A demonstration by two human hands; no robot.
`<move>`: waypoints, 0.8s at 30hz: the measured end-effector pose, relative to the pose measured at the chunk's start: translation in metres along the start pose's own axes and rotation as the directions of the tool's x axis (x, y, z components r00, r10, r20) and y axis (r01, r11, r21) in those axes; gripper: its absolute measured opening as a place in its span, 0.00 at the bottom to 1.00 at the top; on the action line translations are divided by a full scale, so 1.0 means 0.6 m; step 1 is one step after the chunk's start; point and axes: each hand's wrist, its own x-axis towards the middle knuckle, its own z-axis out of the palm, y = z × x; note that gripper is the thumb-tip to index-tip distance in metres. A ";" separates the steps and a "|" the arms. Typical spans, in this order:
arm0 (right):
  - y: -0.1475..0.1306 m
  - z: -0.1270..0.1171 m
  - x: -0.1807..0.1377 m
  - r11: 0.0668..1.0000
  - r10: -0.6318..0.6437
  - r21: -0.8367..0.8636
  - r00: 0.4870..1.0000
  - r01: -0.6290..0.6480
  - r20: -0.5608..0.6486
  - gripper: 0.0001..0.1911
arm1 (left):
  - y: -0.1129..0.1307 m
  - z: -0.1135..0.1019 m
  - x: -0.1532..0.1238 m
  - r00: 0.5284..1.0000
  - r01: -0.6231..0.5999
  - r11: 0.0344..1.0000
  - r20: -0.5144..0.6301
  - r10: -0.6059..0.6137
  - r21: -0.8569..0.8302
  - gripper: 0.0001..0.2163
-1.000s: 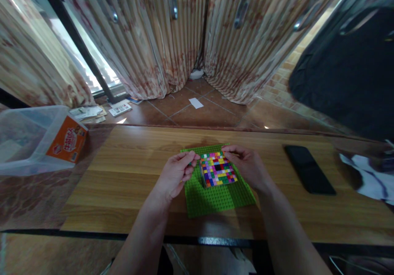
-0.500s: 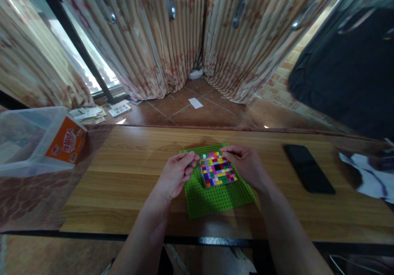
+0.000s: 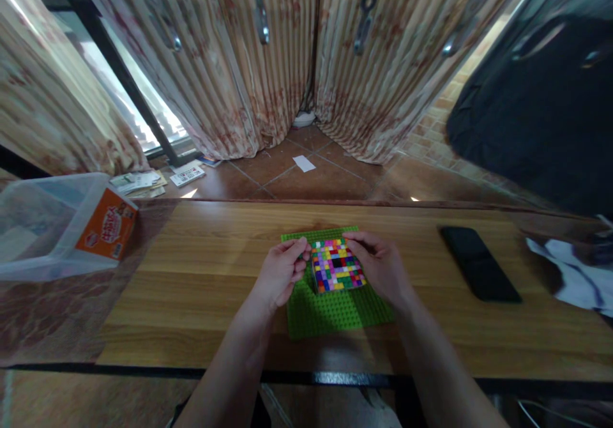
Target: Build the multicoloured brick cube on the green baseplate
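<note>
A squarish block of many-coloured toy bricks, with a dark square gap near its middle, stands on a green studded baseplate. At the block's far left corner my left hand has thumb and forefinger pinched together, the other fingers curled. Anything small in that pinch is too hidden to make out. The fingers of my right hand close on the far right corner of the block, the thumb toward its top face. The baseplate lies on a wooden table.
A black phone lies to the right, with crumpled white paper beyond it. On the left stands a clear plastic bin with an orange label. Behind the table hang patterned curtains; papers lie on the floor.
The baseplate and the brick block have turned slightly clockwise together. Both hands keep to the block's far corners, and the view has tilted up a little.
</note>
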 end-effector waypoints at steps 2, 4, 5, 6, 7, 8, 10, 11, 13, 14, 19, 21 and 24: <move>-0.003 0.007 -0.012 1.000 0.002 -0.008 0.996 -0.003 -0.084 0.14 | -0.005 0.005 0.008 1.000 -0.005 1.000 -0.013 0.005 -0.028 0.17; -0.006 0.013 -0.022 1.000 0.007 -0.008 0.990 -0.008 -0.144 0.16 | -0.009 0.010 0.014 1.000 -0.008 0.999 -0.025 0.007 -0.048 0.17; -0.007 0.016 -0.026 1.000 0.009 -0.009 0.987 -0.011 -0.160 0.16 | -0.011 0.012 0.016 1.000 -0.009 0.998 -0.030 0.008 -0.054 0.17; -0.007 0.017 -0.028 1.000 0.010 -0.011 0.986 -0.012 -0.168 0.17 | -0.012 0.013 0.018 0.999 -0.010 0.998 -0.034 0.008 -0.060 0.17; -0.006 0.017 -0.029 1.000 0.009 -0.013 0.986 -0.011 -0.165 0.18 | -0.012 0.014 0.018 0.999 -0.012 0.998 -0.039 0.009 -0.066 0.16; -0.005 0.016 -0.029 1.000 0.007 -0.014 0.987 -0.009 -0.159 0.19 | -0.012 0.014 0.017 0.999 -0.014 0.997 -0.043 0.011 -0.073 0.15; -0.005 0.012 -0.028 1.000 0.001 -0.019 0.987 -0.004 -0.163 0.21 | -0.007 0.013 0.013 0.998 -0.021 0.994 -0.056 0.015 -0.104 0.14; -0.006 0.009 -0.027 0.999 -0.011 -0.033 0.984 0.005 -0.181 0.21 | -0.003 0.011 0.010 0.998 -0.022 0.991 -0.062 0.014 -0.134 0.13; -0.013 0.003 -0.028 0.994 -0.078 -0.098 0.969 0.057 -0.233 0.19 | 0.007 0.008 0.003 0.998 -0.010 0.971 -0.062 -0.005 -0.241 0.12; -0.019 0.001 -0.030 0.984 -0.136 -0.144 0.957 0.101 -0.257 0.17 | 0.013 0.007 -0.002 0.999 -0.002 0.949 -0.052 -0.015 -0.314 0.12; -0.067 0.023 -0.052 0.911 -0.390 -0.218 0.903 0.350 -0.180 0.10 | 0.026 0.010 -0.020 0.998 -0.061 0.772 -0.056 0.033 -0.633 0.14; -0.086 0.042 -0.062 0.904 -0.406 -0.175 0.911 0.390 -0.069 0.09 | 0.025 0.014 -0.024 0.993 -0.112 0.746 -0.098 0.062 -0.656 0.14; -0.104 0.068 -0.074 0.905 -0.398 -0.118 0.911 0.410 0.113 0.09 | 0.022 0.020 -0.027 0.985 -0.163 0.757 -0.145 0.091 -0.633 0.12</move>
